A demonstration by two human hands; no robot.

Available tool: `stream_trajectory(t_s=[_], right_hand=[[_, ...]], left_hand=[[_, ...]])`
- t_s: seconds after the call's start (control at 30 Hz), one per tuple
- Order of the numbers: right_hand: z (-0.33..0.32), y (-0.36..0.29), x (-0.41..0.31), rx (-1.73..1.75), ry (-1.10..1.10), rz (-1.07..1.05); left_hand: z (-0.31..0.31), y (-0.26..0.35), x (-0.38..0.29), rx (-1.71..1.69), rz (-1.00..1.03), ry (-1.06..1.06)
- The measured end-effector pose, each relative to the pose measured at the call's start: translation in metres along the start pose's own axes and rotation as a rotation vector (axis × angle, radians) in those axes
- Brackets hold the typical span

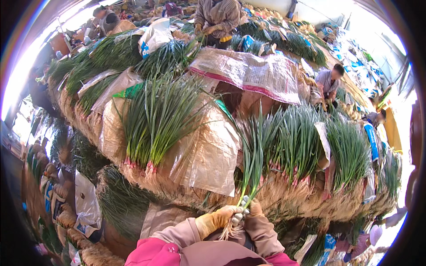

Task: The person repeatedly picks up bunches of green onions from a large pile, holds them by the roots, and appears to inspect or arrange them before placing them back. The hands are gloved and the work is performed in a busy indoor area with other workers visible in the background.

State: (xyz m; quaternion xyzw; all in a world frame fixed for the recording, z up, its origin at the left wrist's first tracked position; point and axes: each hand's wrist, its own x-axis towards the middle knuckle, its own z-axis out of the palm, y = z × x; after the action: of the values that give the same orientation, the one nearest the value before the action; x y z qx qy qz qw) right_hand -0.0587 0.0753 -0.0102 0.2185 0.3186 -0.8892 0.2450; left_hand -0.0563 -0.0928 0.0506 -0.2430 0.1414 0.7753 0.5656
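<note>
A small bunch of green onions (250, 166) stands upright before my chest, its leaves pointing away and its pale roots (229, 231) hanging toward my lap. My left hand (220, 216), in a yellowish glove, closes around the lower stems. From the other side, my right hand (255, 208) grips the same stems. Pale grey rounded tips show around the stems between the hands; they look like covered fingertips. Beyond my left hand, two loose bunches of green onions (149, 133) with pink bases lie on tan woven sacking (213, 153).
A long heap of onions with a root fringe (299, 199) curves across in front. More bunches (293, 143) lie to the right. A woven sack with a pink edge (253, 74) covers part of the heap. One person (218, 20) stands behind; another (327, 83) works at right.
</note>
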Motion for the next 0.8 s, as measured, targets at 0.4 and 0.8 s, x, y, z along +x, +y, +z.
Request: stream_trajectory(t_s=[0.4, 0.8], right_hand=[[-0.213, -0.010, -0.091, -2.408, 0.433, -0.074], [-0.090, -0.047, -0.045, -1.662, 0.592, -0.473]], left_hand=[[0.033, 0.044, -0.121, 0.067, 0.541, -0.028], [0.013, 0.089, -0.283, 0.147, 1.571, -0.156]])
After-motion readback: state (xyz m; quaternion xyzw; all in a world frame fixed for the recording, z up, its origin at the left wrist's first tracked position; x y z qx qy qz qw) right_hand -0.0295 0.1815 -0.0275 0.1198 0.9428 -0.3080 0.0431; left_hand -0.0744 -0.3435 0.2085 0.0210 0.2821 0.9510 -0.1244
